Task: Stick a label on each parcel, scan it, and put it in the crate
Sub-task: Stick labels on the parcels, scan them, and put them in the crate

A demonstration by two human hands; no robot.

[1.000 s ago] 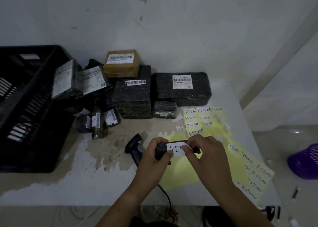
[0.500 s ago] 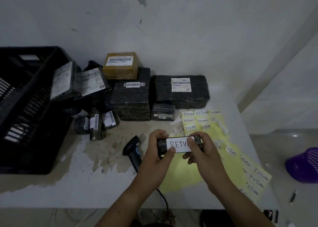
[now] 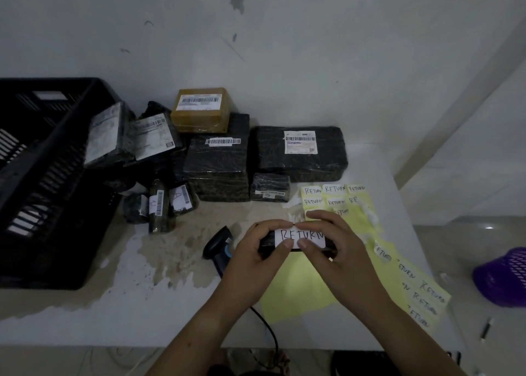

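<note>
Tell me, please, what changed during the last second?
The label was pressed flat onto the small parcel; the right hand moved off its writing, so more shows. The left hand kept holding the parcel. Scanner, crate and other parcels stayed.

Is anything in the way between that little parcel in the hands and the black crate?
Along the table, the scanner and small wrapped parcels lie between the parcel and the crate; lifted over them, nothing visible blocks it.

Left hand (image 3: 253,259), right hand (image 3: 341,253), close together (fingers (image 3: 270,225) curled)
</note>
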